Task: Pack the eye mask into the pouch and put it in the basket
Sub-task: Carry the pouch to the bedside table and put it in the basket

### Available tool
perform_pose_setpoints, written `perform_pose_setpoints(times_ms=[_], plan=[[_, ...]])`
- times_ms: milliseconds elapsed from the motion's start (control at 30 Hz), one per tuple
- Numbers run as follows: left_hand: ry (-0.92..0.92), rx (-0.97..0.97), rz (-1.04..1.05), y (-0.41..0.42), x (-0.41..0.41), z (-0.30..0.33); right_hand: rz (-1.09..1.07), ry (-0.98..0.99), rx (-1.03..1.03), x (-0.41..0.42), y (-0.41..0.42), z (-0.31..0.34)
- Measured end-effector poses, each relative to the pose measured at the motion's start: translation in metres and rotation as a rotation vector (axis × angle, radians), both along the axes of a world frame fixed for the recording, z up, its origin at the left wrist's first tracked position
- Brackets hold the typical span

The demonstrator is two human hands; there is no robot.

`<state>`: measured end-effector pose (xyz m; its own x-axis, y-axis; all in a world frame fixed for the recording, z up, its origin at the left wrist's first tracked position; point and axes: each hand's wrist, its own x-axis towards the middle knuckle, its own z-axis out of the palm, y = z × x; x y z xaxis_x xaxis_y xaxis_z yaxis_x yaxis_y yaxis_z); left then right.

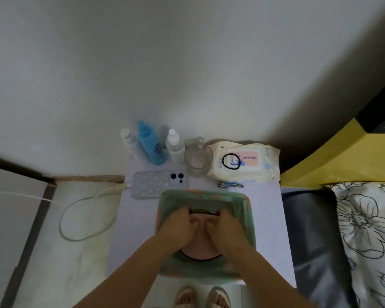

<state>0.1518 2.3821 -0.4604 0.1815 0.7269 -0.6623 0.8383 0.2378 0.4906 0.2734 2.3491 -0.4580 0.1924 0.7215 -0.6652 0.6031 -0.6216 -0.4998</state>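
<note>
A square basket (246, 221) with a green lining and an orange-pink rim stands on the lavender table, right in front of me. Both my hands reach into it side by side. My left hand (178, 225) and my right hand (227, 225) are both closed on a soft pink item with a dark edge (200, 252). Its rounded lower edge shows between my wrists. My hands cover most of it, so I cannot tell whether it is the eye mask or the pouch.
Behind the basket lie a phone (158, 183) on a charging cable, a blue bottle (150, 147), two white bottles, a glass (198, 161), nail clippers (230, 185) and a wet-wipes pack (249, 161) with a black hair tie. A bed with a floral cover (365, 230) is at the right.
</note>
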Motion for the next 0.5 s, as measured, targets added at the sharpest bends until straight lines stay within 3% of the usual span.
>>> perform_pose_setpoints(times_ms=[233,500], plan=[[0.003,-0.07,0.039,-0.002,0.01,-0.028,-0.113,0.086,-0.055,0.001,0.003,-0.026],[0.005,-0.092,0.079,0.002,0.012,-0.035,0.188,-0.144,-0.011,0.0,0.002,-0.037]])
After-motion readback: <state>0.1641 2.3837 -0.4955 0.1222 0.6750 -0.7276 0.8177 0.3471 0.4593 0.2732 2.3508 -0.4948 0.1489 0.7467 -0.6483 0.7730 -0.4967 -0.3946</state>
